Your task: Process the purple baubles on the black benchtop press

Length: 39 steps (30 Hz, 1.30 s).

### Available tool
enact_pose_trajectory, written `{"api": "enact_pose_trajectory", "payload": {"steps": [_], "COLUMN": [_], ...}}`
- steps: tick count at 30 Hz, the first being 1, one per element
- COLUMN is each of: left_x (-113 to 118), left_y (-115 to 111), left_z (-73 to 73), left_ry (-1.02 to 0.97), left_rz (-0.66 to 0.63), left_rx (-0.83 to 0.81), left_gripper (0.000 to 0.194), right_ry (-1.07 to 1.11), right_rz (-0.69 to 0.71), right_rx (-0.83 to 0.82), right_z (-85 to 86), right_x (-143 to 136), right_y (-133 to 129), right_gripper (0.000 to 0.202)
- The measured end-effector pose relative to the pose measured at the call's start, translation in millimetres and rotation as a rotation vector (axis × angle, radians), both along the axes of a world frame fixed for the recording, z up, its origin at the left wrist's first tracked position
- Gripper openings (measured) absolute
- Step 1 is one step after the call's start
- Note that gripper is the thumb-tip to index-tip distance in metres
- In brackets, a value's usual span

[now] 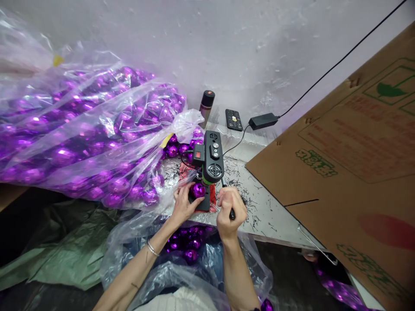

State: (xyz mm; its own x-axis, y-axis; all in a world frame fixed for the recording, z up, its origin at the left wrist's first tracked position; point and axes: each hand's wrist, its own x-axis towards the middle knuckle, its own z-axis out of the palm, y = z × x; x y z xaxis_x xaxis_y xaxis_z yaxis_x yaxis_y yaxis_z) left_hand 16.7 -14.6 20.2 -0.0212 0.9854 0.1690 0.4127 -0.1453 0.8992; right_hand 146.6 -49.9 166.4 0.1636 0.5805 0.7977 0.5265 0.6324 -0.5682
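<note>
A small black bench drill press point(214, 157) with a red switch stands on the white table. Under its head, on the black base, sits a shiny purple faceted ball point(198, 190). My left hand point(184, 202) grips this ball between thumb and fingers. My right hand point(231, 209) is wrapped round the black-ended lever point(232, 214) at the press's right side. More purple balls point(173, 150) lie on the table behind the press. Below the table edge, an open clear bag point(191, 244) in front of me holds several more. The tool tip above the ball is hard to make out.
A large clear bag of purple balls point(97, 129) fills the left. At the back are a dark bottle point(206, 106), a phone point(234, 119) and a power adapter point(263, 121) with its cable. A cardboard box point(340, 172) leans in from the right. Black shavings point(256, 207) litter the table.
</note>
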Motion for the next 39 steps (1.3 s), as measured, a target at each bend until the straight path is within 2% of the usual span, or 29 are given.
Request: {"api": "enact_pose_trajectory", "payload": {"steps": [7,14,18,25,31,39], "left_x": [-11,-25,-22,-10,-12,-11], "left_y": [12,8,10,20,19,15], "left_z": [12.3,18.7,17.2,6.1,-3.0,-0.7], "left_ry": [0.161,0.237,0.256,0.133,0.097,0.091], "left_rz": [-0.106,-0.231,-0.234,-0.239,-0.221,-0.2], "left_rx": [0.06,0.13,0.139,0.084,0.096,0.074], "left_gripper": [0.053,0.054,0.055,0.063,0.063,0.062], "right_ry": [-0.018,-0.031,-0.032,-0.038,-0.083,-0.157], "right_rz": [-0.03,-0.037,-0.023,-0.026,-0.028,-0.067], "right_rx": [0.008,0.007,0.01,-0.004,0.011,0.131], "right_z": [-0.5,-5.9,-6.1,-6.3,-24.8,-43.6], "right_x": [0,0,1,2,5,5], "right_y": [-1,-2,-2,-4,-5,2], "right_gripper": [0.035,0.034,0.034,0.034,0.031,0.037]}}
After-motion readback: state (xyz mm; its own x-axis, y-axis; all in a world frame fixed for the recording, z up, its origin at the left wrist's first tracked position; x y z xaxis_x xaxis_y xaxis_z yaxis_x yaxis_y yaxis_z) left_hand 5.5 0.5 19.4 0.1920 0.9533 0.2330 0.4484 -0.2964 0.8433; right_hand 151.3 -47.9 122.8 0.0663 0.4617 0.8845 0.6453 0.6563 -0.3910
